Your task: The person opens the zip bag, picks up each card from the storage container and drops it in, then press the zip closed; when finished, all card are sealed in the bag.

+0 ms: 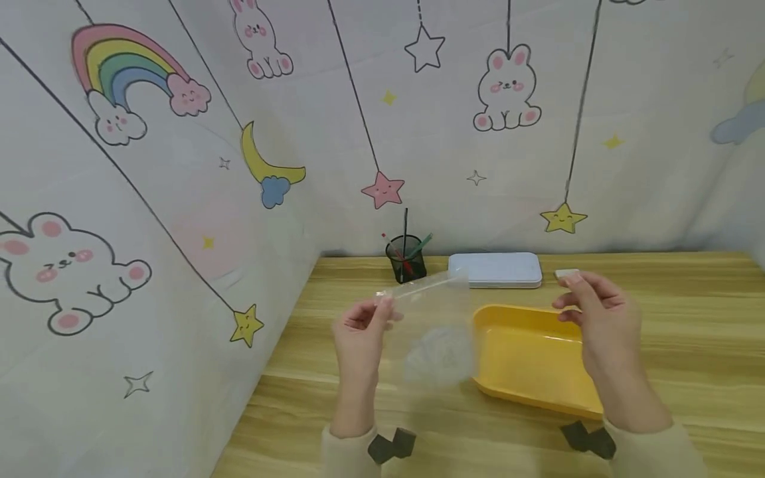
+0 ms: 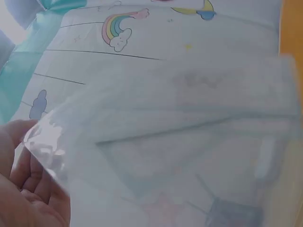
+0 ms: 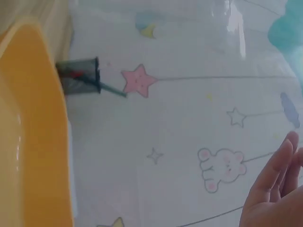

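My left hand pinches a clear plastic bag at its upper left corner, between thumb and fingers. The bag hangs over the table, with a pale whitish patch showing through its lower part; what this is I cannot tell. In the left wrist view the bag fills most of the picture, with the left hand at its corner. My right hand is raised over the right side of a yellow tray, fingers loosely bent. Nothing shows between the right hand's fingertips in the right wrist view.
A black mesh pen holder with pens stands at the back, left of a white case. A small white block appears beside the right fingertips, seemingly on the table behind. A patterned curtain borders the wooden table.
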Demonstrator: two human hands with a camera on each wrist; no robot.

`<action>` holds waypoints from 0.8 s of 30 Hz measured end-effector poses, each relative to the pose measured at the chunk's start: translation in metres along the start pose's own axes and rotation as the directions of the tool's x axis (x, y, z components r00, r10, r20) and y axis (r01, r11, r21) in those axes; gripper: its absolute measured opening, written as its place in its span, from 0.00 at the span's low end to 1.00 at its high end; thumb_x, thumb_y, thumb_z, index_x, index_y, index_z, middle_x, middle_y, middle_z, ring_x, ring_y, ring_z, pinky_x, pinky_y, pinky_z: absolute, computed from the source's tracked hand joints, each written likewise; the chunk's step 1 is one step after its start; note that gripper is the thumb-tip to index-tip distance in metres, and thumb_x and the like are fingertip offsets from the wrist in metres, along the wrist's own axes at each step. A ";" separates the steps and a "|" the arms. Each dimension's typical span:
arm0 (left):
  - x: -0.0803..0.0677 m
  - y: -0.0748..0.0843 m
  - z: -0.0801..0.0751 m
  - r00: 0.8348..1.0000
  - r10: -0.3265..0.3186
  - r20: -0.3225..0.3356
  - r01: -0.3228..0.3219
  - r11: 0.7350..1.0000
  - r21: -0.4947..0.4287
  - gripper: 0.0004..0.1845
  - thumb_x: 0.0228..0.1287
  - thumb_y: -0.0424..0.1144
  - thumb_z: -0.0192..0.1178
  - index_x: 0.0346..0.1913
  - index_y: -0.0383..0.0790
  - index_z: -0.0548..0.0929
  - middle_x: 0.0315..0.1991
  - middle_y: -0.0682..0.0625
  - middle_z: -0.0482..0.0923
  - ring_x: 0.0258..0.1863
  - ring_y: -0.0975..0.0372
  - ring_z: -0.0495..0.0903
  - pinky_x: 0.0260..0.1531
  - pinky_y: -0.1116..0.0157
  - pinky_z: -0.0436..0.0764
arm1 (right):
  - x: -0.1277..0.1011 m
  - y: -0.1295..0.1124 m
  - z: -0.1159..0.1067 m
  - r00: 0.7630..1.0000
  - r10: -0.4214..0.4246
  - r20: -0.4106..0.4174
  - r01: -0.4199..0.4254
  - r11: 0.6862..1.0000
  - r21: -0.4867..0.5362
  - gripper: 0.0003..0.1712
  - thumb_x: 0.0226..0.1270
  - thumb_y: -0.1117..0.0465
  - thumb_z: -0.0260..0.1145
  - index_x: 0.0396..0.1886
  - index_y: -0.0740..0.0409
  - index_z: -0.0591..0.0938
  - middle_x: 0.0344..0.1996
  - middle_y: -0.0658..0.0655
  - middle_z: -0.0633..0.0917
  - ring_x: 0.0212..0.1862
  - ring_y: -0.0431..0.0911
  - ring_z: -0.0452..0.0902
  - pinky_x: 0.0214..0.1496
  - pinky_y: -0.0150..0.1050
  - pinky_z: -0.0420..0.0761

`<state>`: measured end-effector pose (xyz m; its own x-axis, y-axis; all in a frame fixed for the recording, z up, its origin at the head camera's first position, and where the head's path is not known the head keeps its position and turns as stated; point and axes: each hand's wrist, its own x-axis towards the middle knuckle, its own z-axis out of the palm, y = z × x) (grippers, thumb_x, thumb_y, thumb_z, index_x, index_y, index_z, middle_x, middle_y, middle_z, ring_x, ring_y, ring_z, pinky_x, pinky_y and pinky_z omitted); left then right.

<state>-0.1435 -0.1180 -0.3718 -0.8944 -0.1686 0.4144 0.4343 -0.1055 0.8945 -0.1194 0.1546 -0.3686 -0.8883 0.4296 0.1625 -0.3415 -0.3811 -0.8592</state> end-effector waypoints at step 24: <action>0.003 0.008 -0.021 0.976 0.093 0.198 -0.096 0.995 0.004 0.10 0.63 0.28 0.62 0.26 0.24 0.81 0.20 0.40 0.82 0.21 0.61 0.80 0.22 0.71 0.75 | 0.001 0.051 0.038 0.795 0.337 0.504 0.000 0.831 -0.557 0.25 0.70 0.46 0.60 0.59 0.57 0.78 0.51 0.58 0.82 0.50 0.52 0.77 0.42 0.42 0.81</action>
<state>-0.1406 -0.1402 -0.3669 -0.8533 0.0196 0.5210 0.5178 -0.0849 0.8513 -0.1490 0.1044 -0.3940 -0.9764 -0.1990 0.0839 -0.1130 0.1395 -0.9838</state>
